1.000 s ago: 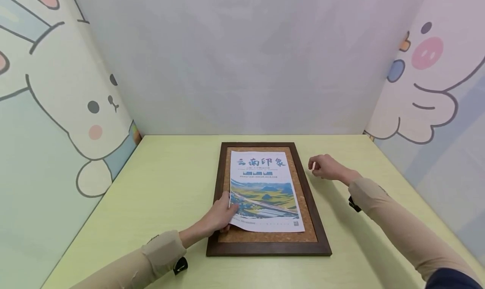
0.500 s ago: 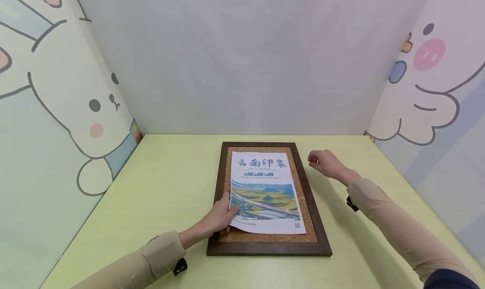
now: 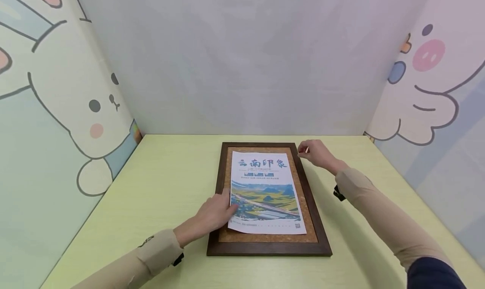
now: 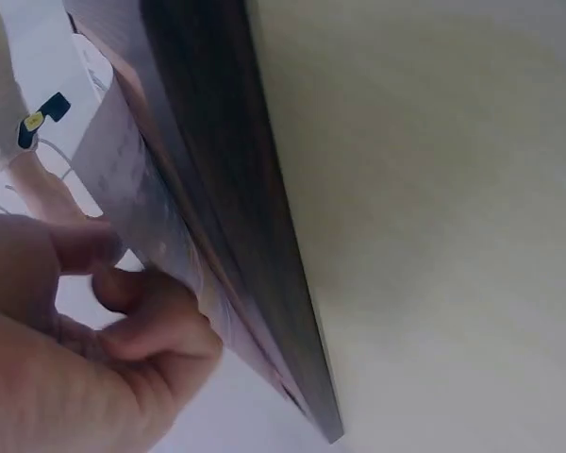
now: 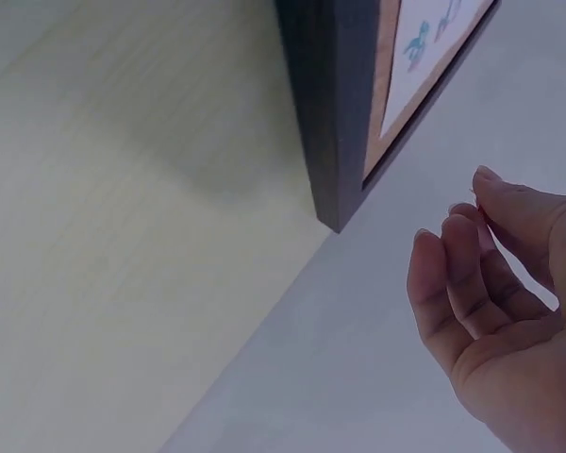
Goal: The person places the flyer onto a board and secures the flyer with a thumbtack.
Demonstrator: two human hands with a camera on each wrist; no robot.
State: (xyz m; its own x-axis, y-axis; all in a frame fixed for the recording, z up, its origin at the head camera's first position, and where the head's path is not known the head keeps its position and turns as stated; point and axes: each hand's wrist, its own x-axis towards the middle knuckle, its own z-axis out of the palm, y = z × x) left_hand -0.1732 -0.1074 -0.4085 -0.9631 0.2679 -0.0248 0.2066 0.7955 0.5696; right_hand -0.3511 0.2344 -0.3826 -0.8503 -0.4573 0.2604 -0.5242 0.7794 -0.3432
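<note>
A printed poster (image 3: 265,196) lies on a corkboard (image 3: 268,237) with a dark brown wooden frame. At the poster's lower left edge, my left hand (image 3: 214,211) pinches the paper, thumb on the printed side; its other fingers are mostly hidden in the head view. The left wrist view has that hand (image 4: 104,349) with curled fingers at the paper's edge. Over the frame's upper right corner, my right hand (image 3: 317,153) pinches something tiny. In the right wrist view a reddish bit with a thin point, like a pushpin (image 5: 480,213), shows between thumb and fingertips.
The framed board lies on a pale yellow-green table (image 3: 170,175). A plain grey-white wall (image 3: 246,70) stands behind it, with cartoon-printed panels at left and right. Cork (image 3: 307,213) shows around the poster.
My right hand has moved up and left, from beside the frame to its upper right corner. The left hand has shifted slightly, and the poster's lower left corner lies flatter.
</note>
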